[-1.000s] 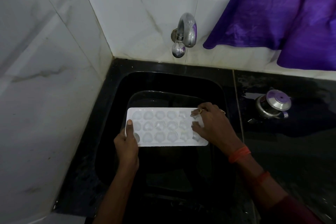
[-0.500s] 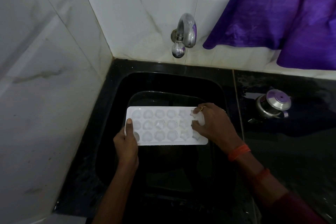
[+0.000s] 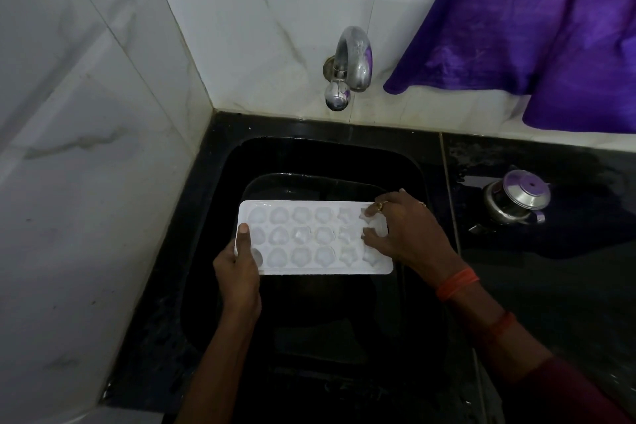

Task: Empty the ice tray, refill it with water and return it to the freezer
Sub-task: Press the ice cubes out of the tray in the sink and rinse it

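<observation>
1 white ice tray (image 3: 309,239), 18 cavities in 3 rows of 6, is held level over the black sink (image 3: 309,155). The left hand (image 3: 237,272) grips the tray's left end, thumb on top, fingers curled beneath. The right hand (image 3: 409,234) is curled over the right end, fingertips pinching 1 ice cube (image 3: 378,225). 1 steel tap (image 3: 352,60) is on the wall behind the sink. 1 lidded steel pot (image 3: 516,201) stands on the table right of the sink; 1 purple cloth (image 3: 533,27) hangs above it.
</observation>
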{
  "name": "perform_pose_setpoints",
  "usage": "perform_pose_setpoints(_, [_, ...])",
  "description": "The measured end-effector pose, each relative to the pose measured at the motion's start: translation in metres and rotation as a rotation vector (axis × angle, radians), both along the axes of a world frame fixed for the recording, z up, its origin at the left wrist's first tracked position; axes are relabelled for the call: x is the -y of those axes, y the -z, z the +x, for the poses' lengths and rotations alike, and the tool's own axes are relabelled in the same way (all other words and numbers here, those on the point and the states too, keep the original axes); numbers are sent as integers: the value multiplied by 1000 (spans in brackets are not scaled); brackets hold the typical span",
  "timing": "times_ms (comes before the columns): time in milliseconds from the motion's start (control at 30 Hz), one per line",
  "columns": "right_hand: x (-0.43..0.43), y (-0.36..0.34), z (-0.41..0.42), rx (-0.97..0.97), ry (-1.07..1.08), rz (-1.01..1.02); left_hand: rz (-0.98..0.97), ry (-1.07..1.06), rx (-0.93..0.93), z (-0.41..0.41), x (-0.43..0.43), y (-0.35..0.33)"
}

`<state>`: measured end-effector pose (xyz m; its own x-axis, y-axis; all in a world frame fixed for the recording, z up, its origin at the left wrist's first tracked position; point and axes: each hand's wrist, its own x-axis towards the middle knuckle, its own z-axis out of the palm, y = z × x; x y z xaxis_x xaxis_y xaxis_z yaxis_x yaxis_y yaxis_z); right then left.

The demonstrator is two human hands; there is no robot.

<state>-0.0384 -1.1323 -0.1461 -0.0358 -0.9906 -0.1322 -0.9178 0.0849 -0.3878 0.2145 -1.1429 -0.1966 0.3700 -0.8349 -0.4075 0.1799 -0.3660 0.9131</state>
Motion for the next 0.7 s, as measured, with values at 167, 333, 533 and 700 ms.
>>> perform_pose_setpoints(167, [1, 3, 0, -21, -24, 6, -11, -1, 3, 2, 1, 2])
perform_pose_setpoints(333, [1, -2, 1, -59, -43, 23, -13, -1, 14, 3, 3, 4])
perform_pose_setpoints(533, [1, -1, 1, -55, -26, 45, -31, 0, 17, 3, 4, 1])
perform_pose_setpoints(700, [3, 0, 2, -100, -61, 73, -21, 10, 18, 3, 3, 3])
